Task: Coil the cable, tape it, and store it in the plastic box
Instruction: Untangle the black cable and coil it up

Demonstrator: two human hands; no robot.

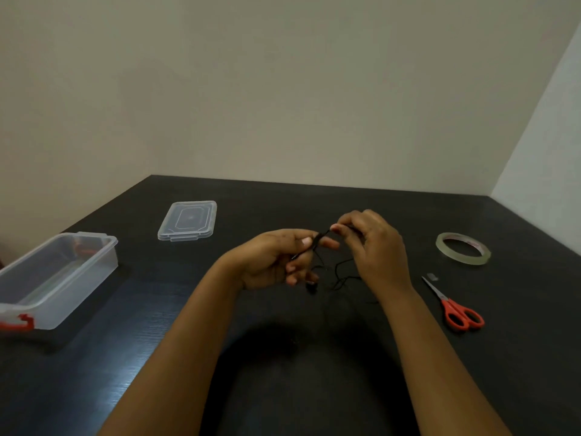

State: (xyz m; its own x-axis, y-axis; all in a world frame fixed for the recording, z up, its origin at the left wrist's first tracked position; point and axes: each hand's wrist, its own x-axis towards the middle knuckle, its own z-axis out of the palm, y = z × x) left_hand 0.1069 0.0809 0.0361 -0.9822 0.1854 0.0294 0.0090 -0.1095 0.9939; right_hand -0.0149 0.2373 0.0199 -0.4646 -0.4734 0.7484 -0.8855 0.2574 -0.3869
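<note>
A thin black cable (341, 272) hangs between my two hands above the dark table (283, 357). My left hand (276, 258) pinches part of it, with an earbud-like end dangling below the fingers. My right hand (374, 243) grips the cable a little higher and to the right; loose strands trail down onto the table. The clear plastic box (59, 278) with red latches stands open at the left. Its clear lid (188, 220) lies flat beyond it. A roll of clear tape (462, 248) lies at the right.
Red-handled scissors (454, 306) lie on the table at the right, below the tape roll, with a small grey scrap (433, 276) by their tips. Plain walls close the table's far side and right side.
</note>
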